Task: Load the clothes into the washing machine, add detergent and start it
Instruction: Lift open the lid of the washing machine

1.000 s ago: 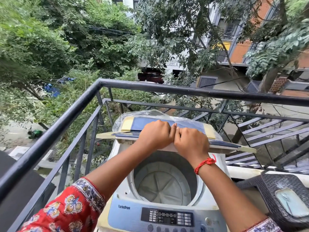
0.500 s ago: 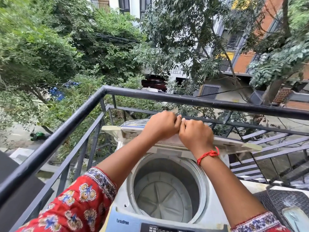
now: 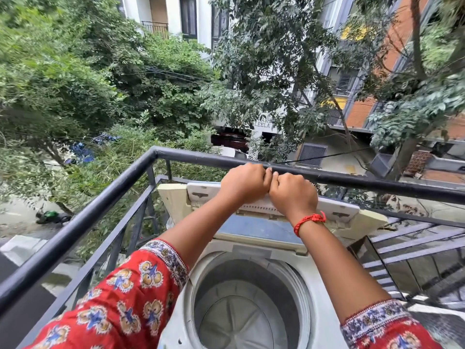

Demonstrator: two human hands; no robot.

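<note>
A white top-loading washing machine [image 3: 324, 293] stands on a balcony right below me. Its round drum [image 3: 246, 306] lies open, and I see no clothes inside it. The folding lid [image 3: 337, 210] is raised and tipped back toward the railing, its pale underside facing me. My left hand [image 3: 242, 183] and my right hand [image 3: 293, 193] grip the lid's upper edge side by side, knuckles touching. A red thread band circles my right wrist. No clothes or detergent appear in view.
A black metal railing [image 3: 83, 220] wraps the balcony corner close behind and left of the machine. Slatted black bars [image 3: 415, 248] run along the right. Trees, buildings and a street lie far below beyond the railing.
Both hands have swung the lid up and back from nearly flat to tipped past upright, showing its underside. The camera has tilted up, so the control panel has left the frame.
</note>
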